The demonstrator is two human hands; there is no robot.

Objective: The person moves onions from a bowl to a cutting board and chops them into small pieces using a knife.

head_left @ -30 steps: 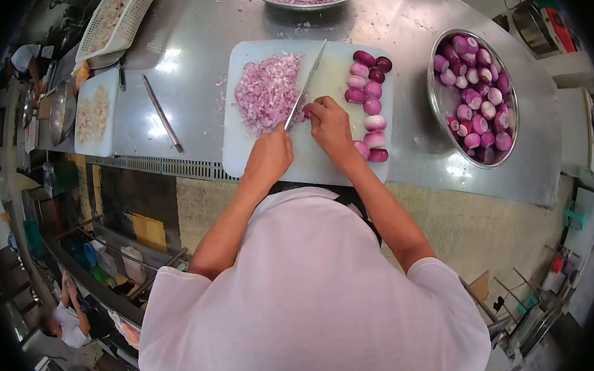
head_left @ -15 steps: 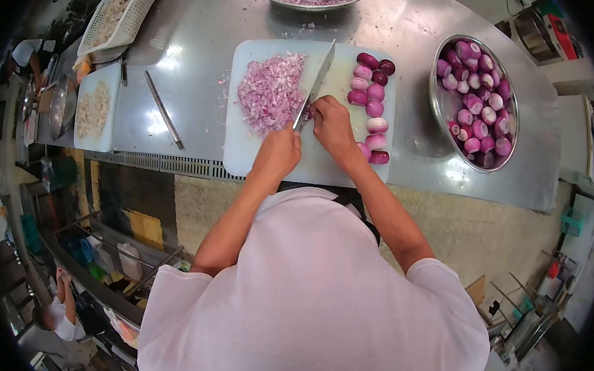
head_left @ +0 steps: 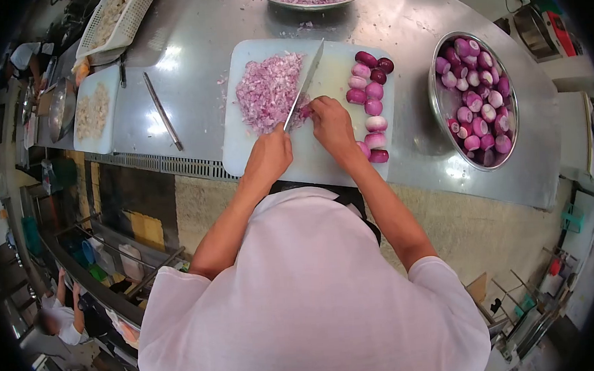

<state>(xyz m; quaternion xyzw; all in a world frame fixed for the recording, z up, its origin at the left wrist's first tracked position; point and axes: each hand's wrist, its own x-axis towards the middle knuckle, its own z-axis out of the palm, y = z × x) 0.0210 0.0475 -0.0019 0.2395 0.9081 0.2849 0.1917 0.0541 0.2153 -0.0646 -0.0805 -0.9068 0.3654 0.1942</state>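
My left hand (head_left: 268, 156) is closed round the handle of a knife (head_left: 309, 77), whose blade points up and away along the right edge of a heap of chopped purple onion (head_left: 267, 89). Just right of the blade, my right hand (head_left: 333, 125) pinches a small piece of onion (head_left: 303, 113), largely covered by the fingers. Both hands are over a white cutting board (head_left: 248, 160). Peeled purple onions (head_left: 374, 107) stand in uneven rows along the board's right side.
A steel bowl (head_left: 435, 105) of whole onions stands right, another bowl (head_left: 314, 7) of chopped onion behind. To the left lie a metal rod (head_left: 163, 112), a smaller board (head_left: 112, 91) with pale pieces and a white basket (head_left: 138, 20). A person (head_left: 64, 321) is at lower left.
The knife and my left hand have shifted slightly left and nearer to me, away from my right hand's fingers. More of the held onion piece shows. The person at lower left has moved their arms.
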